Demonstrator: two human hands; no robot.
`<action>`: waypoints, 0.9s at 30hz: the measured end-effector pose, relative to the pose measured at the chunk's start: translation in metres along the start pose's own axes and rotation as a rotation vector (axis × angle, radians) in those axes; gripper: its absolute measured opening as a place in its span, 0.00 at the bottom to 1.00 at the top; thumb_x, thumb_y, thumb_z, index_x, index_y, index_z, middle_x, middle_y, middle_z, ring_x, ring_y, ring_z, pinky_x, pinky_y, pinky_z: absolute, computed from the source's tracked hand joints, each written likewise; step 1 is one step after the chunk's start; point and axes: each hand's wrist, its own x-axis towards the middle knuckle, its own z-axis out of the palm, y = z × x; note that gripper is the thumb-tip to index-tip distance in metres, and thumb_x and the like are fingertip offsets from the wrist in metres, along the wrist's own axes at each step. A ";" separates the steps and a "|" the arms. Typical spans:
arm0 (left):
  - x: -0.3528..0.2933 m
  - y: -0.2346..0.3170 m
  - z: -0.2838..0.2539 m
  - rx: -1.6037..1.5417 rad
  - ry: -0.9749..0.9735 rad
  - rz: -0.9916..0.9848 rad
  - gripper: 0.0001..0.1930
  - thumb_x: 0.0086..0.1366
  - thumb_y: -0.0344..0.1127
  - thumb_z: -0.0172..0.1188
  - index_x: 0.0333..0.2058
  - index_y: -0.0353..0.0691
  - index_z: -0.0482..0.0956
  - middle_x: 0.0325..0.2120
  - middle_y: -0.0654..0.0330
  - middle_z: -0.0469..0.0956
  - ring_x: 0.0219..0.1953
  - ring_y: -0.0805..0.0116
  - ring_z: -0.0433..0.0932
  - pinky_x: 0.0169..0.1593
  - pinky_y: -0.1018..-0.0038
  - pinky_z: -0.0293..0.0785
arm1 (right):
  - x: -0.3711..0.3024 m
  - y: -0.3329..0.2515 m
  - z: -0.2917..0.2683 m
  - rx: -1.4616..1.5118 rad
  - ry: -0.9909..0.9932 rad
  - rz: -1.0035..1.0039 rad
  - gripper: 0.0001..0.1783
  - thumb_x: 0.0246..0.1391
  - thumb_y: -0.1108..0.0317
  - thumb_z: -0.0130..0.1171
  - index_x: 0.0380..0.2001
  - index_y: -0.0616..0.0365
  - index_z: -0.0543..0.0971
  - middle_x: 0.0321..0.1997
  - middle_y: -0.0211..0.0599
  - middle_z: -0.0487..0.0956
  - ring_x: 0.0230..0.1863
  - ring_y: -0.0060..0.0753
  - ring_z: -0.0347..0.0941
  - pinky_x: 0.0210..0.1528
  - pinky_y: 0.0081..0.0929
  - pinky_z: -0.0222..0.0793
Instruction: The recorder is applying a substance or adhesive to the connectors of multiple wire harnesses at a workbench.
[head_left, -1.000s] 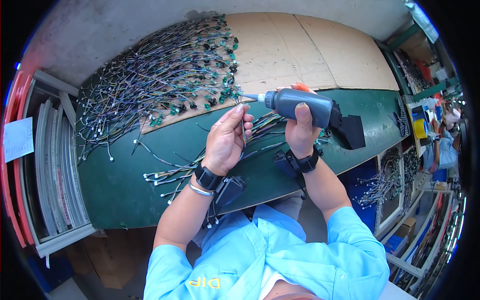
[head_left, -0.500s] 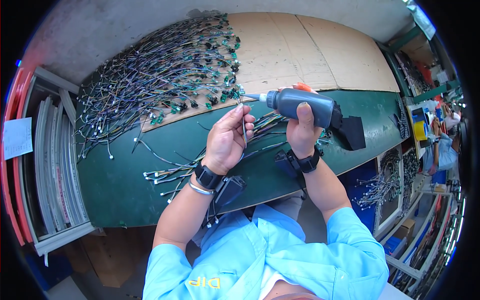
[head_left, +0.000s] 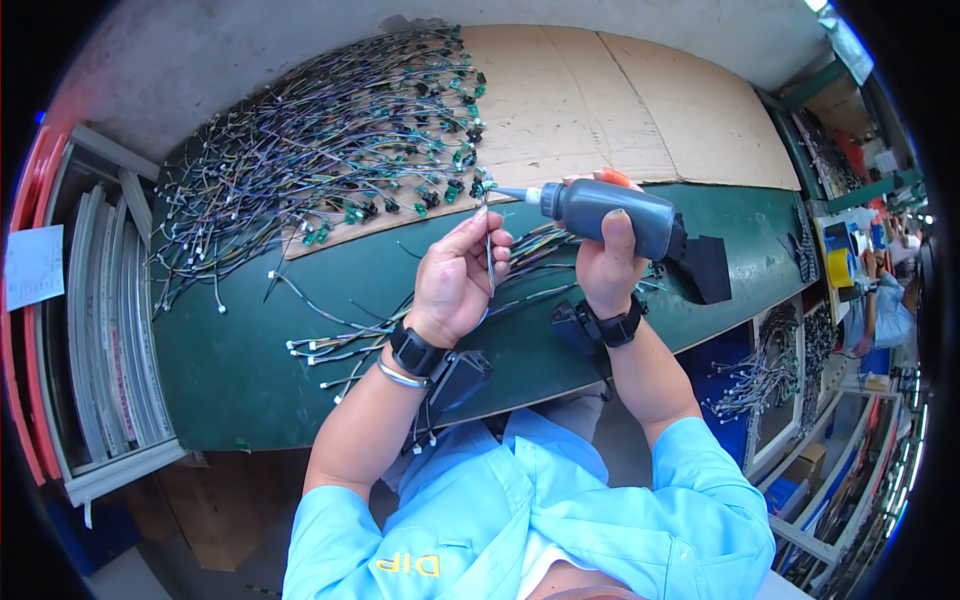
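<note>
My left hand pinches a thin wire harness just below its small green and white end piece. My right hand is wrapped round a dark grey squeeze bottle, tilted nearly level with its narrow nozzle pointing left. The nozzle's tip is at the harness's end piece; whether they touch I cannot tell. Beneath both hands, several loose wire harnesses with white plugs lie across the green table.
A dense pile of wire harnesses covers the table's far left, partly on cardboard. A black cloth lies right of the bottle. Framed panels stand in a rack at left. Another person works at far right.
The bottle and my right hand have shifted very slightly to the right and down. My left hand keeps its pinch on the wire harness in nearly the same place.
</note>
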 end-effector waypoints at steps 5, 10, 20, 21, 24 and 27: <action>0.000 0.000 0.001 -0.005 -0.006 -0.005 0.09 0.65 0.38 0.48 0.34 0.38 0.73 0.25 0.62 0.74 0.25 0.74 0.72 0.30 0.80 0.71 | 0.000 0.001 -0.001 -0.016 0.009 0.014 0.30 0.48 0.53 0.59 0.47 0.66 0.68 0.42 0.46 0.73 0.44 0.43 0.72 0.37 0.32 0.75; 0.000 0.001 -0.001 -0.042 -0.017 -0.027 0.09 0.65 0.38 0.48 0.33 0.39 0.73 0.24 0.61 0.74 0.25 0.73 0.72 0.30 0.80 0.71 | 0.000 0.001 -0.002 0.006 0.031 0.031 0.30 0.48 0.53 0.60 0.47 0.65 0.68 0.41 0.47 0.73 0.43 0.42 0.73 0.37 0.31 0.75; 0.003 0.007 -0.009 -0.294 -0.226 -0.167 0.10 0.66 0.38 0.45 0.31 0.39 0.71 0.24 0.61 0.72 0.23 0.72 0.69 0.28 0.80 0.68 | 0.012 -0.007 0.004 0.366 0.046 0.225 0.25 0.51 0.66 0.57 0.52 0.59 0.64 0.46 0.45 0.72 0.42 0.38 0.73 0.42 0.33 0.73; 0.002 0.007 -0.009 -0.292 -0.227 -0.172 0.10 0.66 0.38 0.45 0.31 0.39 0.71 0.24 0.61 0.72 0.23 0.72 0.69 0.28 0.80 0.68 | 0.012 -0.009 0.010 0.293 0.038 0.243 0.26 0.51 0.70 0.56 0.53 0.58 0.62 0.47 0.45 0.71 0.42 0.38 0.73 0.43 0.33 0.73; 0.000 0.008 -0.008 -0.303 -0.328 -0.156 0.10 0.67 0.37 0.43 0.31 0.39 0.69 0.24 0.61 0.71 0.23 0.72 0.68 0.27 0.79 0.67 | 0.010 -0.007 0.018 0.250 -0.006 0.340 0.29 0.50 0.77 0.56 0.55 0.55 0.60 0.49 0.44 0.70 0.42 0.37 0.73 0.45 0.32 0.72; -0.003 0.008 -0.002 -0.280 -0.279 -0.157 0.11 0.67 0.38 0.42 0.32 0.39 0.69 0.24 0.61 0.71 0.21 0.73 0.67 0.25 0.80 0.65 | 0.008 -0.003 0.018 0.306 -0.086 0.497 0.33 0.47 0.83 0.55 0.57 0.54 0.58 0.50 0.43 0.70 0.43 0.36 0.73 0.47 0.30 0.71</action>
